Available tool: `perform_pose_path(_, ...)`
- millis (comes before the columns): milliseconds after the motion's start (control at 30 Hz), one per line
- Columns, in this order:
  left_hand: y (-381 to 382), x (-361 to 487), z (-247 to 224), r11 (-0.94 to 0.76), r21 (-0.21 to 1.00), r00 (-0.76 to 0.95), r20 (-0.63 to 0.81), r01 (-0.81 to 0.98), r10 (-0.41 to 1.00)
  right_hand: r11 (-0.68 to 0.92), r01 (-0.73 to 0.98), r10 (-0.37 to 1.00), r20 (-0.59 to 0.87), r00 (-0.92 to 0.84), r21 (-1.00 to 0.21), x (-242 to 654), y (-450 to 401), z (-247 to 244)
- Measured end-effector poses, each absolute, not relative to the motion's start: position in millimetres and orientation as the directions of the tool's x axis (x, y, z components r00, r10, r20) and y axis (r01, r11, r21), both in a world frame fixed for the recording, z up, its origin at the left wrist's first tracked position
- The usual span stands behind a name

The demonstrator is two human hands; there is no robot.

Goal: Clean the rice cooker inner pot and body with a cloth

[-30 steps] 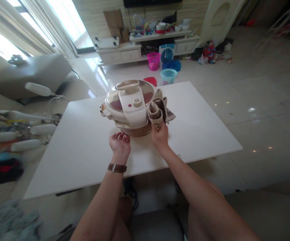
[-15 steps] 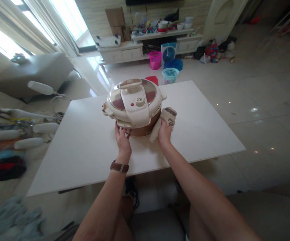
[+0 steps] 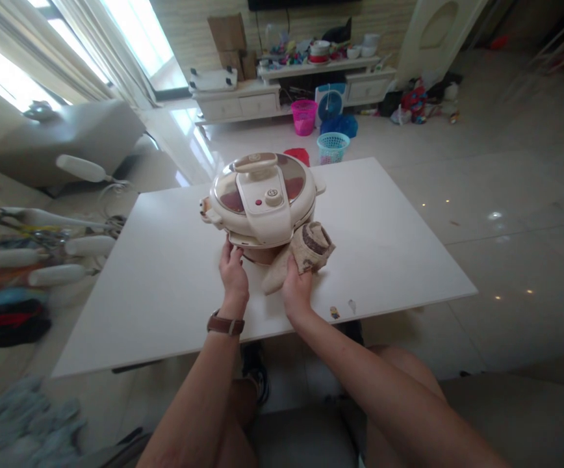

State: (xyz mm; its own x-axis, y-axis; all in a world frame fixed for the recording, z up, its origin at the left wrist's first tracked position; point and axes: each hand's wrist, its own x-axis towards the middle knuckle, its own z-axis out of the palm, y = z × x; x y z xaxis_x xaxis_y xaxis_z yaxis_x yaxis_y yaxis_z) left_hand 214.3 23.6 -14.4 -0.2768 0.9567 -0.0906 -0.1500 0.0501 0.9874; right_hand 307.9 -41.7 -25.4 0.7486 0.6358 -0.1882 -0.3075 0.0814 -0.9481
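A cream and brown electric pressure cooker (image 3: 262, 201) stands on the white table (image 3: 379, 227), its lid closed and its handle on top. My left hand (image 3: 234, 276) is at the lower front left of the cooker, fingers stretched up against its side; some fingertips are hidden under the rim. In my right hand (image 3: 297, 289) is a folded beige cloth (image 3: 306, 250) with a dark brown band. That cloth lies against the cooker's lower front right and covers part of its body.
Two small stickers (image 3: 334, 312) mark the table's near edge. Beyond the table are a turquoise basket (image 3: 333, 148), a pink basket (image 3: 304, 118) and a cluttered low cabinet (image 3: 240, 104). A lamp with several white shades (image 3: 84, 169) lies at left.
My right hand has moved left and nearer to me with the cloth, from the cooker's right side to its front right. The left hand has shifted slightly left. The cooker stays put.
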Motion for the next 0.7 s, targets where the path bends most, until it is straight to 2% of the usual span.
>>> perform_pose_path(200,24,214,-15,-0.021,0.988,-0.263,-0.021,-0.155,0.964,-0.006,-0.546,0.498,-0.476,0.724,-0.838,304,-28,-58)
perform_pose_path(267,25,214,-13,-0.023,0.989,-0.27,-0.018,-0.147,0.963,0.046,-0.615,0.53,-0.502,0.683,-0.787,301,-28,-52)
perform_pose_path(400,29,209,-10,-0.004,0.989,-0.282,-0.038,-0.146,0.959,0.183,-0.713,0.651,-0.46,0.604,-0.677,317,-36,-24)
perform_pose_path(533,32,202,-10,0.124,0.975,-0.393,-0.188,-0.184,0.9,0.204,-0.72,0.583,-0.508,0.634,-0.663,361,-35,-7)
perform_pose_path(600,31,204,-12,0.149,0.969,-0.417,-0.221,-0.198,0.882,0.248,-0.648,0.513,-0.47,0.718,-0.72,383,-28,-8)
perform_pose_path(700,26,215,-12,0.164,0.956,-0.323,-0.239,-0.244,0.916,0.273,-0.516,0.414,-0.385,0.825,-0.812,407,-18,-15)
